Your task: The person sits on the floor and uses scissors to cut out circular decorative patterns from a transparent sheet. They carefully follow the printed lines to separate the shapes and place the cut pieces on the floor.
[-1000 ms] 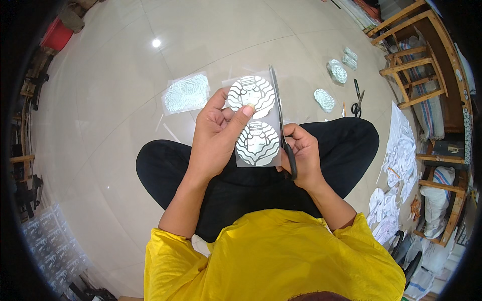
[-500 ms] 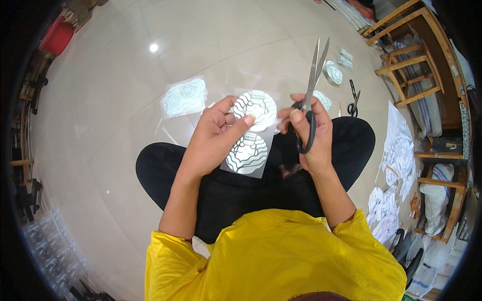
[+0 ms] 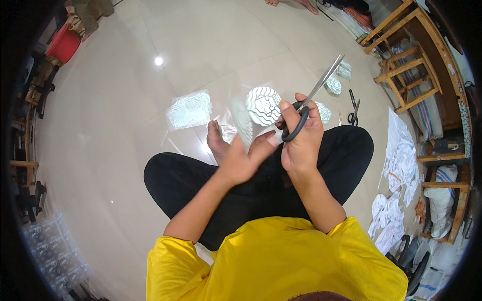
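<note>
My right hand (image 3: pixel 304 135) holds black-handled scissors (image 3: pixel 325 79), blades pointing up and to the right. Its thumb and fingers also pinch the edge of a round white sticker (image 3: pixel 263 106) with dark wavy lines. Beside that disc, my left hand (image 3: pixel 243 160) grips a patterned sticker sheet (image 3: pixel 243 125), smeared by motion and tilted. The left thumb reaches toward the right hand; the other left fingers are partly hidden. Beyond my feet on the floor lies a stack of patterned sticker sheets (image 3: pixel 190 111).
Round sticker piles (image 3: pixel 333 85) sit to the right, near smaller scissors (image 3: pixel 354 116) and a black pen (image 3: pixel 352 95). White paper scraps (image 3: pixel 396 170) spread at the right beside wooden furniture (image 3: pixel 416 75). A red tub (image 3: pixel 64 44) stands far left. Another person's feet (image 3: pixel 301 4) show at the top.
The round sticker has come apart from the sheet and passed into my right hand's fingers. My left hand has moved down and right with the sheet. The scissors have tilted rightward.
</note>
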Demonstrator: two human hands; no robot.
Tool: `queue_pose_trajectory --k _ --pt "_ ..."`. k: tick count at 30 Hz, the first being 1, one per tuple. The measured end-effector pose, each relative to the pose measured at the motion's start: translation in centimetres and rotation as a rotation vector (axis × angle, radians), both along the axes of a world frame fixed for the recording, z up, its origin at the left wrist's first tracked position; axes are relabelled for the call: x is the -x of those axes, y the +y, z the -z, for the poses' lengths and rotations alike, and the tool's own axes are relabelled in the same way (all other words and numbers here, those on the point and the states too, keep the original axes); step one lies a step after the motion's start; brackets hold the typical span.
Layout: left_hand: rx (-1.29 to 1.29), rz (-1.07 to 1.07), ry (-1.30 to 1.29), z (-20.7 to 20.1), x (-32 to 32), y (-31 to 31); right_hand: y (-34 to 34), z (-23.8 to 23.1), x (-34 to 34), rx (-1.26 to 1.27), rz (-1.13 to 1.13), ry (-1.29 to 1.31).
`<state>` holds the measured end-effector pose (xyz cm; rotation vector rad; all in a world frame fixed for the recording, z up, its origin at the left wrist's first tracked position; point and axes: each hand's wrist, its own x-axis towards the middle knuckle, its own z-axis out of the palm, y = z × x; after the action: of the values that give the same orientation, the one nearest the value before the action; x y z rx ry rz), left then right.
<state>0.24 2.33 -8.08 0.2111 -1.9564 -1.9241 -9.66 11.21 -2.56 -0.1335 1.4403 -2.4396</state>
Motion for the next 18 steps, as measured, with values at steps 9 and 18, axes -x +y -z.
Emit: queue_pose_trajectory --k 9,18 --pt "-0.683 -0.192 0.086 -2.8 -0.2 -0.6 0.2 0.7 -0.7 -0.045 -0.104 0.164" --pt "-0.726 -0.383 0.08 -4.8 -1.0 -3.1 2.9 2.5 -1.5 -0.201 -0.436 0.017"
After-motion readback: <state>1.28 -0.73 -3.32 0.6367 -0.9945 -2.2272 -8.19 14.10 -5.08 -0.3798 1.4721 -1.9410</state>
